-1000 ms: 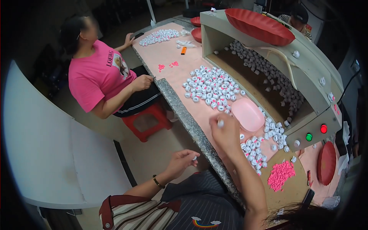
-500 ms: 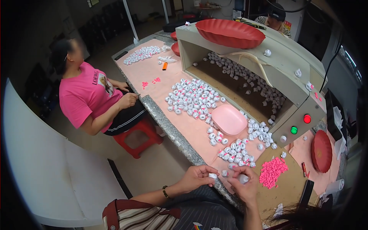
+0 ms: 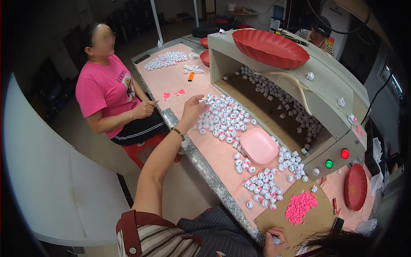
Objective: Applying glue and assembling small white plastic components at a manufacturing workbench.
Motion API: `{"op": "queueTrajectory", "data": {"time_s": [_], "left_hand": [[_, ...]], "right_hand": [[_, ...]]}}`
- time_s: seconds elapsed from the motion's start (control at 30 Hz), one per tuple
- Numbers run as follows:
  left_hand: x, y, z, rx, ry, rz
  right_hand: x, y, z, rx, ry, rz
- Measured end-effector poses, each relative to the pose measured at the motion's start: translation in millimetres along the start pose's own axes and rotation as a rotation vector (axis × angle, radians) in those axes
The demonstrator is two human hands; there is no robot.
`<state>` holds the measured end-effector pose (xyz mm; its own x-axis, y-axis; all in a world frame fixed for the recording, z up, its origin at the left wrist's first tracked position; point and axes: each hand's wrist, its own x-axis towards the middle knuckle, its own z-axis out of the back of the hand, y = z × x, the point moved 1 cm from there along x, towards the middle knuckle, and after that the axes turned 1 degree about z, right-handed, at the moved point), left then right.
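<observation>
Moved left hand (image 3: 193, 112) since earlier frame to far-left edge of white pieces (image 3: 227, 124), narrow-fingered; cannot tell if gripping. Holding whitish object (image 3: 276, 240) in right hand (image 3: 269, 246), near. Probably picking or placing; calls next for light touch.

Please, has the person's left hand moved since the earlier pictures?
Yes. The left hand has moved forward: earlier it was nearer the body than the pink tray; now it is beyond it, to the left.
</observation>
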<state>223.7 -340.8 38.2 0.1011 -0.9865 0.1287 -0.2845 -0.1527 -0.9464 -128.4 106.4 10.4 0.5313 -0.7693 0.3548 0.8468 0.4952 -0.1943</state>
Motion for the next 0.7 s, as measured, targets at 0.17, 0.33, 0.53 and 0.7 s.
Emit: {"op": "queueTrajectory", "data": {"time_s": [0.17, 0.33, 0.53, 0.7], "left_hand": [[53, 34, -3, 0.294, 0.081, 0.132], [91, 64, 38, 0.622, -0.162, -0.09], [61, 41, 6, 0.551, -0.145, -0.135], [62, 43, 7, 0.414, -0.039, 0.051]], "right_hand": [[-10, -13, -36, 0.003, 0.016, 0.093], [-1, -9, -41, 0.211, -0.069, -0.078], [4, 5, -43, 0.451, -0.167, -0.343], [5, 20, -42, 0.665, -0.256, -0.55]]}}
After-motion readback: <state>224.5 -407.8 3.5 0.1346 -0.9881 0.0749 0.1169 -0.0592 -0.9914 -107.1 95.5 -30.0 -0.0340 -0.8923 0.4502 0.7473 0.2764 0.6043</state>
